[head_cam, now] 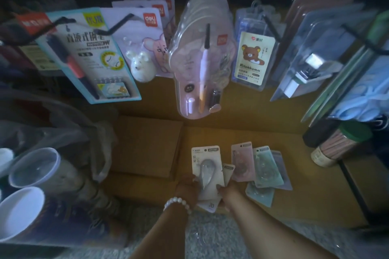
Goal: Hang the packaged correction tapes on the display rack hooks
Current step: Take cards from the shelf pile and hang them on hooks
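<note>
A white-carded correction tape pack stands upright low in the middle, on top of a few more packs in the same stack. My left hand, with a bead bracelet at the wrist, grips the stack's left edge. My right hand holds its lower right corner. Several more packs lie fanned on the cardboard just to the right: a pink one, a green one and a pale blue one. Black rack hooks stick out above, loaded with other stationery.
Hanging goods fill the rack: a pen card, a pink mouse pack, a clear pencil set, a bear-printed pack. Cardboard boxes sit below. Plastic cups stand left, a pencil tub right.
</note>
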Available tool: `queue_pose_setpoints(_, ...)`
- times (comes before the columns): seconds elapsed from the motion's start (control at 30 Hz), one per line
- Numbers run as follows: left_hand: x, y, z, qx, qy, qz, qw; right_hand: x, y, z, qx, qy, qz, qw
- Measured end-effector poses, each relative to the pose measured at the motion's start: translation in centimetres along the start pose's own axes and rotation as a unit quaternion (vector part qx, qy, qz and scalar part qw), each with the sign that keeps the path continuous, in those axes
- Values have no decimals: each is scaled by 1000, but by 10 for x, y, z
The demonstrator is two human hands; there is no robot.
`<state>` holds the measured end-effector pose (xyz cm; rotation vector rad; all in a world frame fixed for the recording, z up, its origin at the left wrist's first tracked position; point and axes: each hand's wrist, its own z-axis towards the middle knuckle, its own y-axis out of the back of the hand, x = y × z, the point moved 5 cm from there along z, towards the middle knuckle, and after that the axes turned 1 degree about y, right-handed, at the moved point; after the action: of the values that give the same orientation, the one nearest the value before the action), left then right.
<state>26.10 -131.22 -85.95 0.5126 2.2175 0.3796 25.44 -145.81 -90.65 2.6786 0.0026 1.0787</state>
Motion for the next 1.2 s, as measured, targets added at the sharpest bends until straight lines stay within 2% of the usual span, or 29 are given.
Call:
queue_pose_setpoints(0.07,-1,5,-8,-14,25,-45,999,5,4,-9,-2,25,-4,1000)
queue_pose_setpoints(0.13,-3,8,-18,0,29,-108,994,14,8,-27,29,32,18,999)
queue_pose_setpoints(0.23,-6,11,-38,81,65,-222,969,22,21,-59,82,24,45,995)
queue_pose_setpoints(0.3,-9,15,-57,117,56,-250,959,26,33,-79,113,16,50,992)
queue_pose_setpoints(0.37,-20,23,-88,124,54,-268,954,34,42,-104,144,12,51,988)
queue_pose_setpoints(0.53,-46,40,-159,124,86,-355,923,68,64,-181,162,27,69,984)
queue_pose_setpoints(0.6,-60,47,-191,132,85,-361,919,86,70,-215,145,34,74,986)
queue_pose_setpoints(0.7,-82,61,-233,139,80,-367,916,117,89,-259,42,103,61,992)
queue_pose_setpoints(0.8,-113,75,-274,157,53,-397,903,154,116,-306,-74,224,-44,971)
queue_pose_setpoints(0.87,-138,86,-300,171,13,-408,897,178,130,-338,-98,267,-76,956)
queue_pose_setpoints(1.0,-182,106,-345,195,-57,-388,899,219,150,-395,-65,276,-122,951)
queue_pose_setpoints(1.1,-210,125,-373,206,-95,-366,902,251,165,-439,-7,266,-107,958)
queue_pose_setpoints(1.2,-242,142,-400,238,-154,-351,892,281,179,-475,17,281,-64,957)
